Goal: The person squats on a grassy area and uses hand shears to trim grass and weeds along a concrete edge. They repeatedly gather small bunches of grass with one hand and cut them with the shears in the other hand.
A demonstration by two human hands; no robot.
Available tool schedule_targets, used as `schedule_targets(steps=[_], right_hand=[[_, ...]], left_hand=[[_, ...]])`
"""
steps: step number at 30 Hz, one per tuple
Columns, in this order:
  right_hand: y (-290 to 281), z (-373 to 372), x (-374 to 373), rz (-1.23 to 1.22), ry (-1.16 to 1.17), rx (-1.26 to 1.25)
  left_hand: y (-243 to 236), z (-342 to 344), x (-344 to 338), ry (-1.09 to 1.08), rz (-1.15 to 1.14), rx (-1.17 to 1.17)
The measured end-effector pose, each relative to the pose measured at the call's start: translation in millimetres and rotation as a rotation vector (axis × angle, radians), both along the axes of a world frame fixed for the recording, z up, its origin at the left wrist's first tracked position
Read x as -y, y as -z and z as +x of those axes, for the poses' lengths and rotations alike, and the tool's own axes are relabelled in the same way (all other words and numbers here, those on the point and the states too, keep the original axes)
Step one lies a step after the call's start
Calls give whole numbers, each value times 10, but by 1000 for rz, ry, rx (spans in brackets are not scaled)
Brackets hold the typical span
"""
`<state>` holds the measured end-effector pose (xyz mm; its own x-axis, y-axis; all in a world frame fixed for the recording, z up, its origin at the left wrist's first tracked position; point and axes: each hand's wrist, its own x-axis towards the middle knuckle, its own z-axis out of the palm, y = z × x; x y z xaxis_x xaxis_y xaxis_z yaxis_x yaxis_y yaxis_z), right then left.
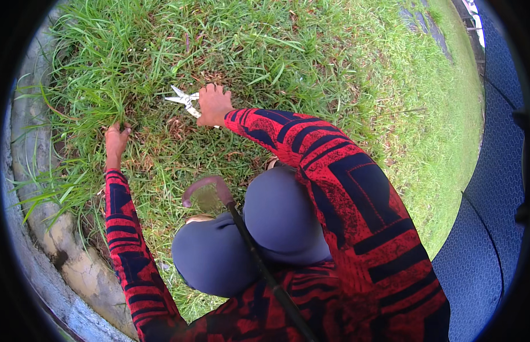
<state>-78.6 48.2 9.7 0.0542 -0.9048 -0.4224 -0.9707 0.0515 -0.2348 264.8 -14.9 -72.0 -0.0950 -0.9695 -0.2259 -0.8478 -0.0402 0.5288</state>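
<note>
Metal pruning shears with 2 blades spread apart sit between 10 and 11 o'clock from the view's centre, their tips pointing to 10 o'clock. The right hand, at 11 o'clock, is wrapped around the handles, which its fingers partly hide. The left hand, between 9 and 10 o'clock, has its thumb and fingers closed on the base of a long-bladed grass tuft; the blades of the shears stand apart from that hand. Both sleeves are red with black patterning. At 7 and 5 o'clock, close to centre, are 2 grey-clad knees, with a brownish crook handle on a dark shaft crossing between them. A curved concrete kerb runs from 10 to 7 o'clock, and ribbed blue canopy fabric fills 3 to 4 o'clock.
</note>
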Motion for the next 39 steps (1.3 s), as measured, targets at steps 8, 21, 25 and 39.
schedule_targets(steps=[8, 21, 25, 39], right_hand=[[165, 235, 371, 53, 18, -118], [180, -179, 445, 35, -296, -101], [150, -141, 494, 22, -327, -91], [359, 702, 729, 27, -170, -102]], left_hand=[[-213, -212, -195, -78, 98, -33], [-614, 81, 142, -47, 19, 92], [-1021, -126, 186, 50, 155, 348], [-427, -1187, 287, 30, -215, 96]])
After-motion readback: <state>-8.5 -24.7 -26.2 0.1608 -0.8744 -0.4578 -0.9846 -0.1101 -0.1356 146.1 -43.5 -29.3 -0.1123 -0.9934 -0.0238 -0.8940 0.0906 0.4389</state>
